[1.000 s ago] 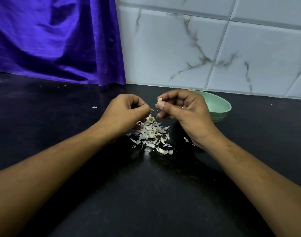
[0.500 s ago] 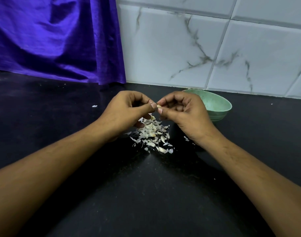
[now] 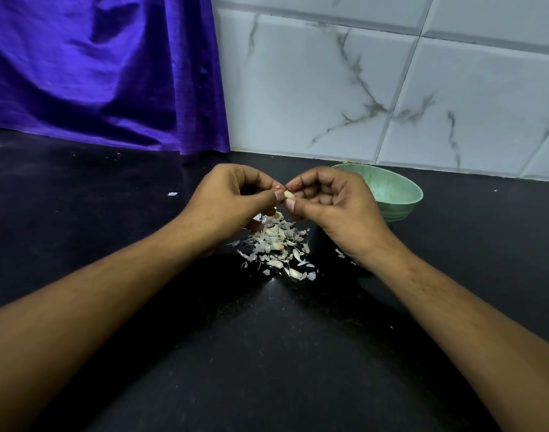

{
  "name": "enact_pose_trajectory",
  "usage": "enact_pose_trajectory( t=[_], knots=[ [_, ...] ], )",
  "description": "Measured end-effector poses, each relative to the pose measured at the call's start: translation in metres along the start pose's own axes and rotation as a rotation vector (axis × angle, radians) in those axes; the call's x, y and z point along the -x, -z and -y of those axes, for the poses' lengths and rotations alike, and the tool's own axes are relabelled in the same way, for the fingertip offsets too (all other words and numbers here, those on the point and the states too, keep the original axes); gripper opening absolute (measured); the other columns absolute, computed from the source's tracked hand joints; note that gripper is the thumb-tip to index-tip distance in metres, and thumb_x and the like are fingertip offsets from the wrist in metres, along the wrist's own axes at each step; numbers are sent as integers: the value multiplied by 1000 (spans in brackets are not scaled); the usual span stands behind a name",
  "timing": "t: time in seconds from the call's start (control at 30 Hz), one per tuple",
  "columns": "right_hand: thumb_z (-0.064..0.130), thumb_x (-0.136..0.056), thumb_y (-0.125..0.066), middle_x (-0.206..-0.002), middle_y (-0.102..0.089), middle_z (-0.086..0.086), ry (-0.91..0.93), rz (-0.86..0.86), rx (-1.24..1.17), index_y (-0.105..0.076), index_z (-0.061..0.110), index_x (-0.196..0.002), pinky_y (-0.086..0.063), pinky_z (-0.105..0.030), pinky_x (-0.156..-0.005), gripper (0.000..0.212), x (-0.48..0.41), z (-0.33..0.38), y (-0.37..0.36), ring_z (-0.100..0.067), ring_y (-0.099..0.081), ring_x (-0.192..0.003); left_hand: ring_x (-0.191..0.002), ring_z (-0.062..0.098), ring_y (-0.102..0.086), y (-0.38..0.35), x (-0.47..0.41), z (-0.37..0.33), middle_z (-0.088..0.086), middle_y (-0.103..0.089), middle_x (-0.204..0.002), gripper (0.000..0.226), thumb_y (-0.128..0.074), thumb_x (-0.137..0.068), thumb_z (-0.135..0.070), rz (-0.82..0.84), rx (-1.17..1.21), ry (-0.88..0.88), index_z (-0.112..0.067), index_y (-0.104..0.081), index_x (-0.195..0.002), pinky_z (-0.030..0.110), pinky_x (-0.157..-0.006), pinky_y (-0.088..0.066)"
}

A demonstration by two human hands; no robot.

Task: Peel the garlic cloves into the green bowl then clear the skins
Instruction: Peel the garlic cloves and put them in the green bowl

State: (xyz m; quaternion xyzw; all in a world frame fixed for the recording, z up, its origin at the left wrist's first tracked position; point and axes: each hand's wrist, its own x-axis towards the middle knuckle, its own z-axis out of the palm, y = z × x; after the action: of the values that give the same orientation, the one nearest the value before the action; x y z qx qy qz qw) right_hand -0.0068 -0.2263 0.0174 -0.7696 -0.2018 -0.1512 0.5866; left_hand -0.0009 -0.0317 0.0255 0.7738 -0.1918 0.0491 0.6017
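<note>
My left hand (image 3: 232, 201) and right hand (image 3: 332, 204) meet at the centre of the view, both pinching one small garlic clove (image 3: 288, 194) between thumb and forefinger, other fingers curled in. At six o'clock from the clove a heap of papery skins (image 3: 274, 241) lies on the black counter (image 3: 267, 353); the green bowl (image 3: 391, 188) sits at three o'clock, just behind my right hand. I would steady the clove with one hand, catch the loose skin edge with a thumbnail, and strip it over the heap.
</note>
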Motion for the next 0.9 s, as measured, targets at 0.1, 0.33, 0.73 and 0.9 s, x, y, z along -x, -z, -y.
enact_pose_trajectory(
  t=[0.1,0.33,0.73,0.9],
  knots=[
    [-3,-87,-77,-84,-76,-12,-40,6,-43,-72,1,-104,-62,-38,-71,18,0,1,-1,-23,-74,-72,-81,22,-72,1,-1,1,17,-77,-92,6,-74,-95,-17,-27,-55,-37,-12,-78,-97,43,-71,-64],
    [-1,-88,-75,-86,-75,-19,-172,17,-172,-71,-3,-108,-62,-45,-75,20,3,5,-3,-21,-74,-68,-83,29,-74,2,-3,6,3,-77,-84,5,-73,-96,-24,-55,-214,-154,-20,-77,-96,51,-73,-62],
    [-4,-87,-76,-80,-71,-24,-71,-17,-82,-67,-4,-98,-62,-38,-65,13,2,2,-4,-27,-73,-65,-78,27,-74,1,-1,1,1,-77,-81,11,-73,-95,-32,-54,-266,-111,-23,-78,-91,36,-69,-61],
    [-3,-88,-76,-87,-72,-32,-52,-6,-89,-68,-5,-99,-61,-29,-61,14,3,3,-4,-29,-75,-69,-71,26,-72,1,0,-1,5,-77,-81,8,-74,-95,-27,-51,-191,-72,-20,-78,-91,27,-59,-57]
  ],
)
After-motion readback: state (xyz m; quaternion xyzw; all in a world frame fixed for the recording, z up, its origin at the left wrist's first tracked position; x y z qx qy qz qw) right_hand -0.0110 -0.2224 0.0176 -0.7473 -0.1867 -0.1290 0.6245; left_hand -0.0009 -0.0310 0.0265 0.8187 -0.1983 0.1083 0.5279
